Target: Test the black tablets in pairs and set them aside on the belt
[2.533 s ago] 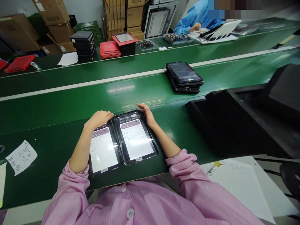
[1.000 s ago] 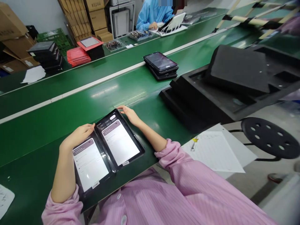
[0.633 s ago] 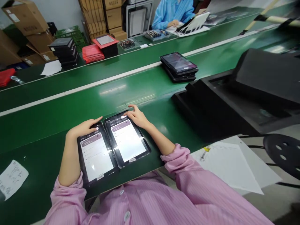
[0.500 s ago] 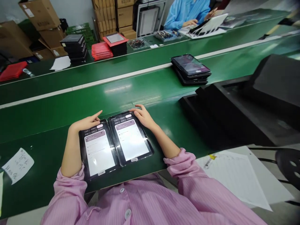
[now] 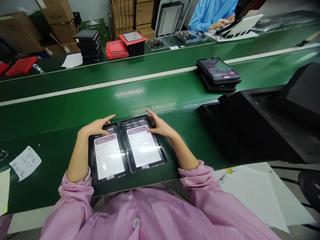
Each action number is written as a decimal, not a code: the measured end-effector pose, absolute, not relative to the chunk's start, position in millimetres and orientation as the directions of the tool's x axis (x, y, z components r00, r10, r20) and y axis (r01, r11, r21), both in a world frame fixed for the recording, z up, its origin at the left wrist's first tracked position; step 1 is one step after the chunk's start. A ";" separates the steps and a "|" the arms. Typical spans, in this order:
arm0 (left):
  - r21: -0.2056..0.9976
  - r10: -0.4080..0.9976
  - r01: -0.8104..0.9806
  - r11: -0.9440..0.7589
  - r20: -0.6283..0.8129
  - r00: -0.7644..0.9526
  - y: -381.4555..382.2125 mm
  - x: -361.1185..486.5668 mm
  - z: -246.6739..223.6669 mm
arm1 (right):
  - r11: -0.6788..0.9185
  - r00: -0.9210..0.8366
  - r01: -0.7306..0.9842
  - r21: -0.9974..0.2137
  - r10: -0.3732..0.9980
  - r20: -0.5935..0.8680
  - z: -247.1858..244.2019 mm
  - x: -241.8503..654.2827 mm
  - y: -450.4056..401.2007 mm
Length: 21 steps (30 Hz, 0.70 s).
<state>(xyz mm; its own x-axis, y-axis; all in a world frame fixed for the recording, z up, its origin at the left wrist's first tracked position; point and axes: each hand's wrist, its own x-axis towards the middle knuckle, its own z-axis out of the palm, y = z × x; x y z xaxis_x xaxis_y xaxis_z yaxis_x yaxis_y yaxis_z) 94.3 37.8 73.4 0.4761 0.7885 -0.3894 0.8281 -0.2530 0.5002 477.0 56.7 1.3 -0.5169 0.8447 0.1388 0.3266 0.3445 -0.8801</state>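
Observation:
Two tablets with lit screens lie side by side on the green bench in front of me. My left hand [image 5: 98,127] is over the top of the left tablet [image 5: 110,156], thumb at the upper part of its screen and index finger stretched past its top edge. On the right tablet [image 5: 144,146], the thumb of my right hand [image 5: 161,126] is at the purple panel, the other fingers spread by its top right corner. Both hands are open and hold nothing. Each screen shows a purple header above a white list; the small text cannot be read.
A stack of tablets [image 5: 218,75] stands on the green belt ahead. Black foam-like trays [image 5: 240,130] fill the right side. Handwritten paper [image 5: 26,163] lies at left, printed sheets [image 5: 252,190] at right. Across the belt, a person in blue [image 5: 212,15] works near red sleeves [image 5: 117,50].
My right thumb has moved down onto the right screen's purple panel. My left thumb has shifted slightly lower. The pink buttons at the top of both screens now look grey. The view has shifted left.

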 end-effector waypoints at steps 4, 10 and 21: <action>0.513 0.879 0.846 -0.144 -0.327 0.348 37.4 89.4 79.7 | 0.279 -0.199 0.357 -0.891 0.955 0.219 6.0 478.5 50.4; 0.384 0.780 0.881 -0.277 -0.445 0.440 12.4 102.6 86.5 | 0.510 -0.299 0.420 -0.751 0.859 0.416 16.8 486.4 12.4; 0.159 0.747 0.920 -0.358 -0.542 0.385 -2.8 125.4 81.2 | 0.696 -0.514 0.407 -0.592 0.710 0.481 15.6 482.1 2.0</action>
